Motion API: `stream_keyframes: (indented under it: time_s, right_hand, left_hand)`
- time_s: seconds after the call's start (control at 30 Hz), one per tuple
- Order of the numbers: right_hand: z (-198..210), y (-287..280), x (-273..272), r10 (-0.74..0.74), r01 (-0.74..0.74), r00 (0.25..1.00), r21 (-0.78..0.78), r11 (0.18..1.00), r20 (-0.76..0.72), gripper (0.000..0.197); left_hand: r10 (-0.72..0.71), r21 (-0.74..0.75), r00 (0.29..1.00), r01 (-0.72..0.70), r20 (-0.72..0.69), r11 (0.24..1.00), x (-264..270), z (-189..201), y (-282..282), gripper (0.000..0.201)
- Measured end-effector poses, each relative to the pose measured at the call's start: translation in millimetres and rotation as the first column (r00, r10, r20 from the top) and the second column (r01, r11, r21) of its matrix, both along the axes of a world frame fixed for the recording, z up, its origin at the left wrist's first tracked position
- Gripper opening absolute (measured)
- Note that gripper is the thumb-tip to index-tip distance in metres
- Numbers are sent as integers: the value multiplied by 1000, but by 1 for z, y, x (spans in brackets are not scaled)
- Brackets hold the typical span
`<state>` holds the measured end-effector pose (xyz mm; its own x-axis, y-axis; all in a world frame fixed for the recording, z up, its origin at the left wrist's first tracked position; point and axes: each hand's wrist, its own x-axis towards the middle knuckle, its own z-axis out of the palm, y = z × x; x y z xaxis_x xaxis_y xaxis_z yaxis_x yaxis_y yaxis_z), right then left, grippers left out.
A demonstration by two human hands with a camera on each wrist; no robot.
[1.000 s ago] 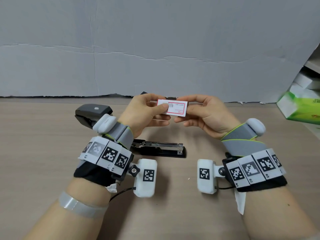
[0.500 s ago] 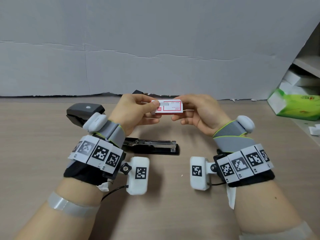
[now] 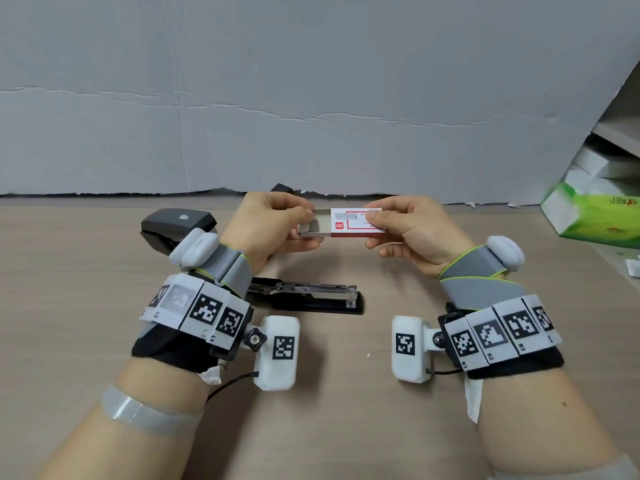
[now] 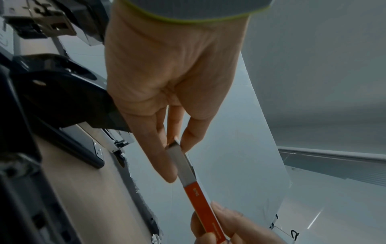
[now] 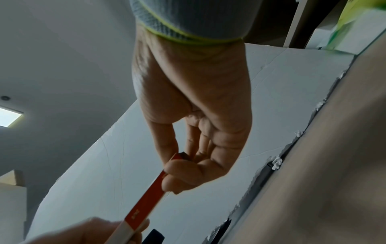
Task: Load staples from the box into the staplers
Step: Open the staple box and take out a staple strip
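Note:
A small white and red staple box [image 3: 356,223] is held in the air between both hands above the table. My right hand [image 3: 408,230] pinches its red sleeve [image 5: 146,199]. My left hand [image 3: 273,226] pinches the pale inner tray [image 3: 313,226], which sticks out of the sleeve to the left [image 4: 181,163]. A black stapler [image 3: 304,296] lies flipped open on the table below the hands, its metal staple channel facing up. Its raised black top [image 3: 176,225] shows behind my left wrist. Part of a second black object [image 3: 281,187] peeks out behind my left hand.
A grey board [image 3: 311,98] stands along the table's far edge. A green tissue pack [image 3: 595,216] and white boxes [image 3: 602,168] sit at the right by a shelf. A small white scrap [image 3: 632,266] lies near the right edge. Bare wooden tabletop [image 3: 69,306] spreads left and front.
The inner tray has slid out of the sleeve to the left, drawn by my left hand. Before, the box was closed between both hands. The stapler has not moved.

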<state>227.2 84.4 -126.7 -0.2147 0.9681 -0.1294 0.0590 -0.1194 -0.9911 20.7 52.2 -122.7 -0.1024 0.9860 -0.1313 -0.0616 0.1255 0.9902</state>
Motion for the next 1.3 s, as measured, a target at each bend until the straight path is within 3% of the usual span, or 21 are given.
stream_keyframes:
  time_s: [0.17,0.3,0.5,0.63,0.83,1.0,1.3]
  right_hand:
    - [0,2,0,-34,33,999,-14,999,-7,14]
    - [4,1,1,-83,83,991,-5,997,-107,18]
    - [12,-1,-1,-146,149,989,281,948,-34,27]
    - [15,-4,-7,-130,113,991,370,922,22,22]
    - [12,-2,-3,-176,167,984,310,936,1,22]
    - [8,-2,-3,-123,115,992,189,975,28,36]
    - [6,-1,-2,-23,27,998,73,997,-50,45]
  left_hand:
    - [-31,15,999,30,43,999,2,3,0,23]
    - [-99,6,993,99,67,995,4,4,-1,34]
    - [-286,-94,957,282,-44,955,9,-6,-5,31]
    - [-305,-130,951,295,-57,946,9,-12,-3,27]
    - [-301,-127,953,296,-25,947,7,-11,-3,23]
    - [-297,-141,955,292,-16,946,5,-6,-4,18]
    - [-214,-78,964,204,-160,976,4,-8,1,14]
